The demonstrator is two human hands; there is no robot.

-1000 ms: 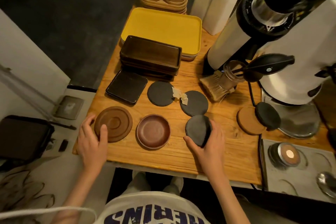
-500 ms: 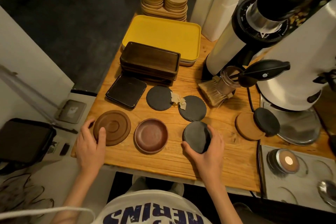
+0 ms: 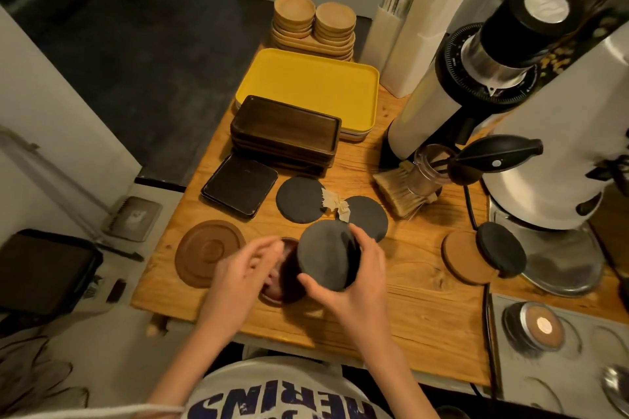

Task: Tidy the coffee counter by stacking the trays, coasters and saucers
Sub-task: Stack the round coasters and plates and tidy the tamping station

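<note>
My right hand [image 3: 355, 279] grips a round black coaster [image 3: 325, 253], lifted and tilted above the wooden counter [image 3: 408, 309]. My left hand [image 3: 238, 277] hovers over a small brown saucer [image 3: 284, 282], mostly hiding it; its fingers look blurred and relaxed. A larger flat brown saucer [image 3: 202, 252] lies to the left. Two more black coasters [image 3: 299, 199] [image 3: 369, 218] lie behind, with a scrap of paper [image 3: 335, 202] between them. A black square tray [image 3: 240, 184] sits in front of a stack of dark wooden trays [image 3: 286, 129] and yellow trays [image 3: 316, 85].
A cork coaster [image 3: 463, 260] with a black coaster [image 3: 500, 250] leaning on it lies at the right. Light wooden saucers [image 3: 313, 24] are stacked at the back. A brush [image 3: 401, 189], coffee grinders [image 3: 476, 71] and a straw holder [image 3: 405, 27] crowd the right side.
My right hand lifted the black coaster off the counter and tilted it. My left hand left the large brown saucer and moved right, over the small brown saucer.
</note>
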